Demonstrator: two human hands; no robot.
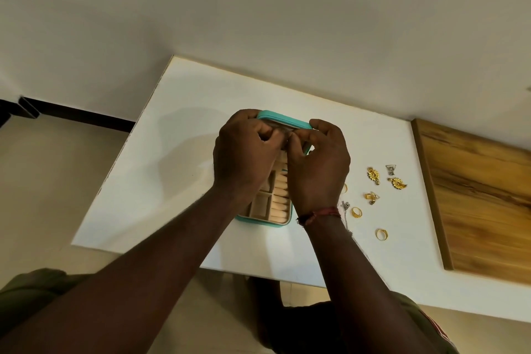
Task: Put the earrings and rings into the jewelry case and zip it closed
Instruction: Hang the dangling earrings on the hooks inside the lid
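A teal jewelry case (283,118) lies open on the white table (172,181), showing beige ring rolls (280,198) and compartments. My left hand (247,149) and right hand (319,164) meet over the raised lid. Their fingertips pinch something small between them; I cannot make out what it is. To the right of the case lie two gold flower earrings (373,174), a silver triangle earring (390,169), a small gold earring (370,197) and two gold rings (356,212) (381,234). A silver piece (345,205) shows beside my right wrist.
A wooden board (474,195) covers the table's right end, just beyond the jewelry. The table's left edge drops to a tiled floor (43,181). A plain wall (287,23) stands behind the table.
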